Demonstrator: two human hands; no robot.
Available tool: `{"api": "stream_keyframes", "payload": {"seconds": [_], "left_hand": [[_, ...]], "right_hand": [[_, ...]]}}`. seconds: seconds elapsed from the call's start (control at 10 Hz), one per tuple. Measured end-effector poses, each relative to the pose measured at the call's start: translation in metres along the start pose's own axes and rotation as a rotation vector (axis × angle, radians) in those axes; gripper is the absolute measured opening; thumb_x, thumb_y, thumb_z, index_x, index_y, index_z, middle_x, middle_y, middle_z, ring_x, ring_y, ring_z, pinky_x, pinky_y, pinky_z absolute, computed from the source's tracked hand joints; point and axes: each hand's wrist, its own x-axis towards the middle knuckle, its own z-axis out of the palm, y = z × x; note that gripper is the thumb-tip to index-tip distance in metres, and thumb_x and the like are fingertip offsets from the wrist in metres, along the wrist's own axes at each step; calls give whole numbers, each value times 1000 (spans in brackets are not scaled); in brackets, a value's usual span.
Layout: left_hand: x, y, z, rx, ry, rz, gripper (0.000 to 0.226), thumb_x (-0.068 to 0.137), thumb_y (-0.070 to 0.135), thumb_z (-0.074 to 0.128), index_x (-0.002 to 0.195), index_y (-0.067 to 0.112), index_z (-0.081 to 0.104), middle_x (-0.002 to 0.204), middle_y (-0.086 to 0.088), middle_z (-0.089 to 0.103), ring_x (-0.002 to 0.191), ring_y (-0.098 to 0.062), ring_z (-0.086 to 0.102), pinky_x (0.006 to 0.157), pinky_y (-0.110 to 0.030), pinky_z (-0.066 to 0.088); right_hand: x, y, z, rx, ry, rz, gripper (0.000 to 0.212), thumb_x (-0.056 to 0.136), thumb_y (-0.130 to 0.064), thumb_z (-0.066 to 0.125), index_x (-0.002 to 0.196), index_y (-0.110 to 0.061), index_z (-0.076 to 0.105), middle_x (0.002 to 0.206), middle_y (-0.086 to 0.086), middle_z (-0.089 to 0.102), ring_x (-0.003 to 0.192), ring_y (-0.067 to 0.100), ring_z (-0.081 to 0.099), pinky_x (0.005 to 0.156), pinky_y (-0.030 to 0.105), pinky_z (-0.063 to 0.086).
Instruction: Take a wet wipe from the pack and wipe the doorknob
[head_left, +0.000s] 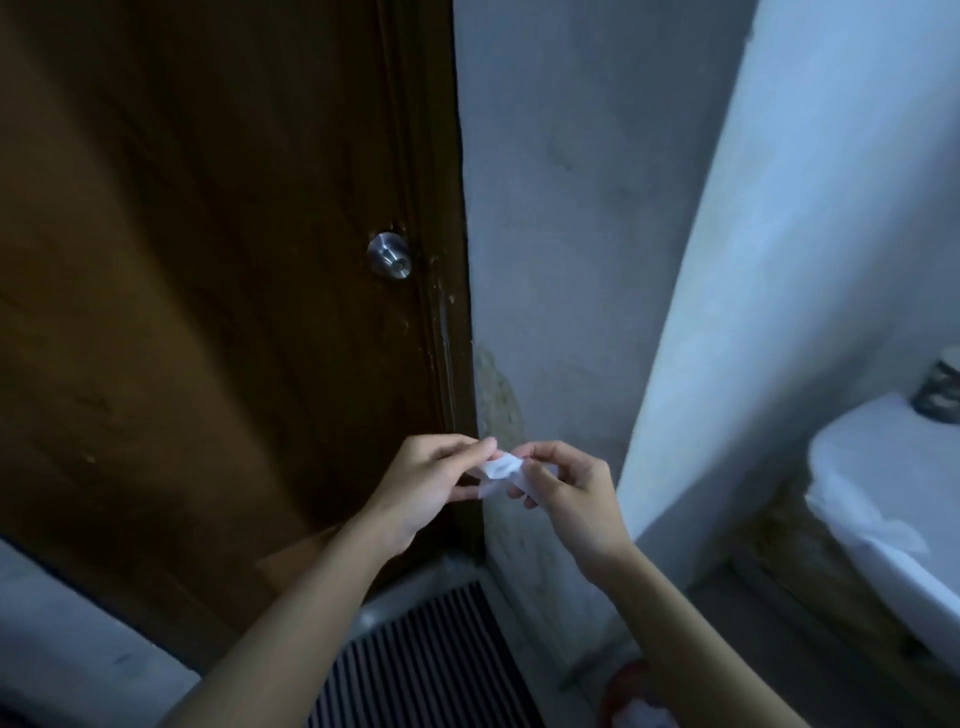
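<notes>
Left hand and right hand both pinch a small white wet wipe between fingertips, held in the air low in front of the door frame. Wipe looks bunched, partly unfolded. Pack not in view. Metal doorknob sits on the brown door, well above the hands, untouched. Step in hand, likely: opening the wipe out. Best pull the corners apart gently so it doesn't tear, flatten it over one palm, then cup it round the knob and twist to cover the whole surface.
</notes>
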Motion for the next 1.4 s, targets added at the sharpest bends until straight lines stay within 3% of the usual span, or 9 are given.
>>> {"api": "stream_keyframes", "payload": {"seconds": [0.2, 0.4, 0.6, 0.7, 0.8, 1.0, 1.1, 1.3, 1.4], "left_hand": [[-27, -42, 69, 27, -43, -44, 13, 77, 3, 67, 78, 16, 69, 92, -17, 71, 89, -27, 68, 83, -36, 54], [-24, -74, 147, 26, -84, -86, 19, 75, -7, 63, 79, 12, 65, 77, -18, 66, 72, -22, 61, 67, -18, 51], [0, -133, 214, 72, -50, -166, 20, 73, -1, 69, 75, 19, 66, 75, -9, 68, 71, -19, 64, 68, -24, 52], [8, -172, 240, 158, -74, -251, 24, 72, 5, 71, 92, 16, 66, 85, -5, 67, 78, -14, 63, 66, -14, 48], [13, -207, 265, 220, -124, -357, 46, 73, 7, 72, 116, 12, 57, 107, -4, 59, 93, -14, 58, 77, -19, 47], [15, -235, 286, 167, -180, -461, 59, 76, 6, 69, 129, 12, 43, 114, -6, 56, 98, -19, 58, 81, -29, 48], [14, -244, 290, 131, -177, -483, 58, 76, 4, 67, 129, 10, 43, 107, -4, 57, 96, -21, 59, 81, -31, 48], [11, -229, 282, 200, -159, -459, 44, 83, 8, 60, 125, 14, 48, 106, -2, 59, 99, -19, 58, 78, -27, 45], [4, -208, 274, 232, -141, -421, 41, 84, 10, 59, 123, 14, 49, 105, 1, 60, 100, -18, 59, 79, -25, 46]], "right_hand": [[-67, 30, -51, -34, 134, 92, 19, 85, -1, 58, 82, -17, 68, 66, -1, 69, 61, 9, 65, 54, 16, 49], [-104, 62, -118, -133, 270, 130, 15, 81, 3, 63, 91, -8, 68, 77, 5, 67, 56, 1, 62, 54, 13, 47], [-106, 131, -179, -223, 411, 297, 18, 77, -1, 64, 73, -19, 68, 54, -3, 64, 54, 8, 60, 57, 26, 50], [-106, 176, -205, -208, 461, 457, 17, 76, -2, 64, 75, -18, 69, 54, 2, 66, 57, 20, 65, 65, 34, 54], [-106, 228, -231, -220, 465, 584, 13, 76, 0, 61, 83, -7, 69, 57, 6, 65, 55, 22, 61, 62, 36, 53], [-114, 288, -253, -297, 210, 834, 42, 87, 5, 52, 129, -1, 48, 130, 16, 53, 120, 28, 50, 99, 32, 39], [-125, 300, -264, -325, 237, 873, 38, 86, 11, 47, 124, 3, 51, 128, 20, 55, 120, 30, 51, 95, 32, 40], [-122, 284, -269, -320, 223, 811, 19, 87, 2, 50, 90, -11, 65, 91, 16, 65, 84, 24, 58, 63, 24, 44], [-111, 259, -256, -380, 154, 676, 17, 85, 0, 55, 86, -13, 66, 88, 9, 64, 88, 23, 59, 69, 23, 43]]}}
